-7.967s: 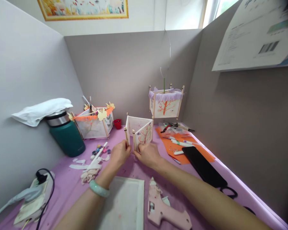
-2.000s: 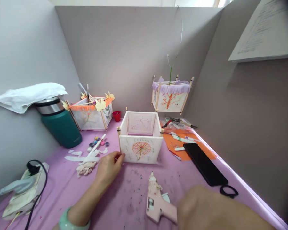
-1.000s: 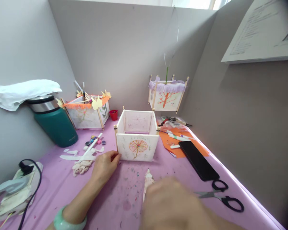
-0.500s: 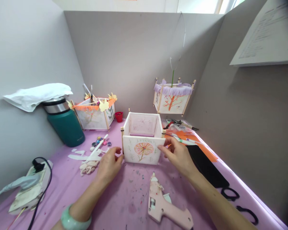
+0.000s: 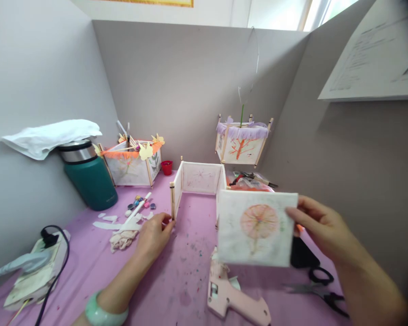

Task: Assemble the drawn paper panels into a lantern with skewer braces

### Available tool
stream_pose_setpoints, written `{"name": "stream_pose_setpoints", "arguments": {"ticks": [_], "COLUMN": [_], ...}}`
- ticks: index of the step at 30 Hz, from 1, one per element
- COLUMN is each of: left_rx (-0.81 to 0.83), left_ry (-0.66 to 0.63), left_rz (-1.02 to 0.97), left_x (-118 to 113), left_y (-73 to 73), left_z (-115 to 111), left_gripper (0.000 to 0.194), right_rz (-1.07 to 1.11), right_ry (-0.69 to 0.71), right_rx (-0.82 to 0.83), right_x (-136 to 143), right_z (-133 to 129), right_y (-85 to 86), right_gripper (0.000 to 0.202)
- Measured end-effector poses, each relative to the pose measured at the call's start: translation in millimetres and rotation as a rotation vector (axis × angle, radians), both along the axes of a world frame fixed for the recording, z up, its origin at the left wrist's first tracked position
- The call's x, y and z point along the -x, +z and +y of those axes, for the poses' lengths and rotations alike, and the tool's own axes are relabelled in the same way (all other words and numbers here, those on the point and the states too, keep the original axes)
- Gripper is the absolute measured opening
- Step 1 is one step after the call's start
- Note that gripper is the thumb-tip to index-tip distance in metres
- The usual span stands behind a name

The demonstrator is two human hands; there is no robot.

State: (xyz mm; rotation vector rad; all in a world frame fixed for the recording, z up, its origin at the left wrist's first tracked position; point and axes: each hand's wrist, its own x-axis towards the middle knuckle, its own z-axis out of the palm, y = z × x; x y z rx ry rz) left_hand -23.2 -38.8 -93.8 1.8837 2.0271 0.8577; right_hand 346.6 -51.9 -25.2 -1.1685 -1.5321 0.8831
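My right hand [image 5: 321, 226] pinches the right edge of a white panel [image 5: 258, 231] with an orange flower drawn on it, slightly blurred and held up over the table. An open-fronted lantern frame [image 5: 204, 179] of white panels and wooden sticks stands at the centre; the held panel hides part of its right side. The fingers of my left hand [image 5: 156, 233] are closed at the foot of its front left wooden post [image 5: 172, 199]. Below the panel lies a pink glue gun [image 5: 236, 296], its nozzle partly covered.
At the back stand a finished lantern with orange fringe [image 5: 132, 167], another with purple fringe [image 5: 243, 145] and a small red bucket [image 5: 167, 167]. A green bottle [image 5: 90, 176] and power strip [image 5: 37, 267] are left. Scissors [image 5: 321, 285] and a black object [image 5: 304, 253] lie right.
My right hand has moved the flower panel away from the front of the frame, to the right and nearer to me. The frame's front is now open. My left hand stays at the post.
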Motion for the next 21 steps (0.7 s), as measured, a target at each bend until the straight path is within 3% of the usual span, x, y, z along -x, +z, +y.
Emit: {"name": "stream_pose_setpoints", "arguments": {"ticks": [3,5,7,9,10,12,14,18,21], "left_rx": [0.02,0.027,0.027,0.017,0.011,-0.003,-0.01,-0.006,0.02], "left_ry": [0.017,0.021,0.027,0.032,0.035,0.04,0.045,0.042,0.049], "left_rz": [-0.001,-0.002,0.007,0.027,0.04,0.077,0.143,0.318,0.397], "left_x": [-1,-2,-3,-4,-5,-7,-10,-17,-21], "left_y": [0.5,1.0,1.4,1.6,1.6,1.7,2.1,4.4,6.0], "left_z": [2,2,2,2,2,1,1,0,0], "left_gripper": [0.021,0.021,0.021,0.02,0.019,0.019,0.019,0.018,0.02], "right_rz": [-0.006,-0.167,-0.456,-0.658,-0.668,-0.528,-0.479,-0.597,-0.719], "right_ry": [-0.071,-0.206,-0.454,-0.569,-0.518,-0.25,-0.114,-0.117,-0.117], "right_rx": [0.128,0.232,0.265,0.183,0.113,0.02,-0.109,-0.397,-0.458], "right_x": [-38,-51,-51,-35,-22,10,45,95,111], "right_z": [9,18,26,30,30,28,25,32,45], "right_y": [-5.5,-11.1,-14.8,-14.9,-13.5,-7.6,1.5,18.8,21.7], "right_gripper": [0.028,0.029,0.029,0.029,0.031,0.036,0.038,0.045,0.037]}}
